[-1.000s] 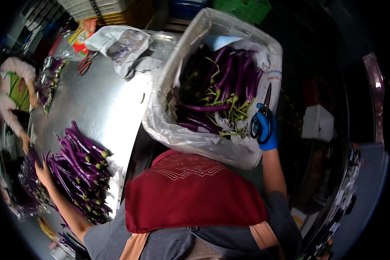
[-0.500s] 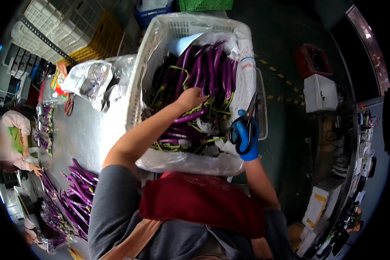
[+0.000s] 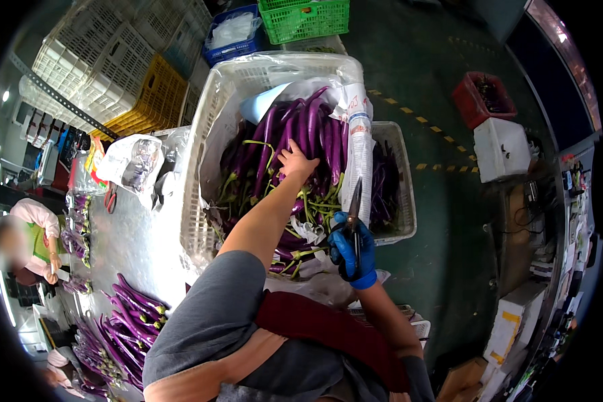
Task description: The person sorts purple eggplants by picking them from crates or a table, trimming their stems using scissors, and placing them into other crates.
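Observation:
My bare left hand (image 3: 297, 161) rests with spread fingers on long purple eggplants (image 3: 306, 127), near their green stems. The eggplants fill a white plastic crate (image 3: 191, 194) lined with paper and clear film. My right hand (image 3: 352, 258), in a blue glove, grips dark-handled scissors (image 3: 356, 208), their blades pointing away from me along the crate's right rim. Printed white paper (image 3: 360, 127) folds over that rim. Below my left hand, torn paper (image 3: 309, 230) lies among stems and more eggplants.
A second crate (image 3: 409, 201) with eggplants stands at right. On the metal table (image 3: 124, 244) at left lie an eggplant pile (image 3: 124, 311), red-handled scissors (image 3: 110, 199) and a plastic bag (image 3: 137, 161). A co-worker (image 3: 37, 234) stands far left. Stacked crates (image 3: 97, 67) rise behind.
My left hand has moved farther into the crate and its fingers have spread over the eggplants. The scissors stay in my right hand. My view has shifted, and the co-worker's hands have drawn back from the pile.

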Demonstrator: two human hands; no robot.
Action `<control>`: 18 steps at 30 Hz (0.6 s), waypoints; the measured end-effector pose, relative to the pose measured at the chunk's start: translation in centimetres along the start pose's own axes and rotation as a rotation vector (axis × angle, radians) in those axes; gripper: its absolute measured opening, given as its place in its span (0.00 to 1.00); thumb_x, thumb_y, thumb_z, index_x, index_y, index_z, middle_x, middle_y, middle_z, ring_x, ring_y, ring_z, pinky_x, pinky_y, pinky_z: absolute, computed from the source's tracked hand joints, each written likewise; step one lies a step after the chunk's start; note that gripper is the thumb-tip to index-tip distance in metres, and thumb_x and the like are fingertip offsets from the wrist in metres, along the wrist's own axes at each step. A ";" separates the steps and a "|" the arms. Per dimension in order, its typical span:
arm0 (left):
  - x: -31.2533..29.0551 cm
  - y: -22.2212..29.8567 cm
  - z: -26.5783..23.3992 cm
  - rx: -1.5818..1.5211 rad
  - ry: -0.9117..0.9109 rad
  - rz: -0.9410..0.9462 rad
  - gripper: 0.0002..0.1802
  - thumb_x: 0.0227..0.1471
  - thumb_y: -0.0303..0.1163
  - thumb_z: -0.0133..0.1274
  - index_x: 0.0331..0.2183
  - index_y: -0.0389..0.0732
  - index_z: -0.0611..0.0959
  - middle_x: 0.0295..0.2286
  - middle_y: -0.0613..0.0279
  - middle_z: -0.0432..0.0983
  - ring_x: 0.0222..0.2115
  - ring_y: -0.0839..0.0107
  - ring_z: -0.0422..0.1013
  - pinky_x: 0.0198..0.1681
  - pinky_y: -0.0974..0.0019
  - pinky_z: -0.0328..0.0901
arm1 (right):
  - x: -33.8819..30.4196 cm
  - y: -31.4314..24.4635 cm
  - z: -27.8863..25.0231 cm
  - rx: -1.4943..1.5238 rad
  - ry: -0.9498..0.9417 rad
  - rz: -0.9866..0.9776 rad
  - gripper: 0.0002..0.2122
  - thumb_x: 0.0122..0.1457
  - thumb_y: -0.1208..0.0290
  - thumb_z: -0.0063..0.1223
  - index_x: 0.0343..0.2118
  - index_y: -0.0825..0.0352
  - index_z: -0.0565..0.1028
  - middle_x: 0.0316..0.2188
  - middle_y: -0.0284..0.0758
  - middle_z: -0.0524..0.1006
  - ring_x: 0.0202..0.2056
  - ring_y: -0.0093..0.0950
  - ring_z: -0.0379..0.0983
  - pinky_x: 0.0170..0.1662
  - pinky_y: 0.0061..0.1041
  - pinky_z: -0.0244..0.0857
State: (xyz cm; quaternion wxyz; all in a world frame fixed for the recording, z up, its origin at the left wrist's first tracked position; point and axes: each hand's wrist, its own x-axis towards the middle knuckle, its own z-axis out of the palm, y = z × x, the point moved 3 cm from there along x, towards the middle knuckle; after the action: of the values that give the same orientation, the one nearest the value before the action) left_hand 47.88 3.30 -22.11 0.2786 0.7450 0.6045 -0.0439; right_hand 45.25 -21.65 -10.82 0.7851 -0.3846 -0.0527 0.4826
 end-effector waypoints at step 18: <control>2.9 -2.7 -5.5 -0.896 -0.623 0.177 0.20 0.36 0.30 0.56 0.36 0.35 0.73 0.25 0.57 0.74 0.25 0.66 0.72 0.30 0.64 0.68 | 0.2 -0.2 0.5 -0.081 0.049 -0.002 0.17 0.50 0.81 0.49 0.45 0.65 0.66 0.22 0.31 0.70 0.17 0.15 0.63 0.17 0.11 0.55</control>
State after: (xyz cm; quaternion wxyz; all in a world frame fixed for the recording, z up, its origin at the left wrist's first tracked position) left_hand 44.67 8.72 -19.66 0.7367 0.5534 0.3881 0.0230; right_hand 45.30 -21.25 -10.39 0.7706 -0.4277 -0.0531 0.4695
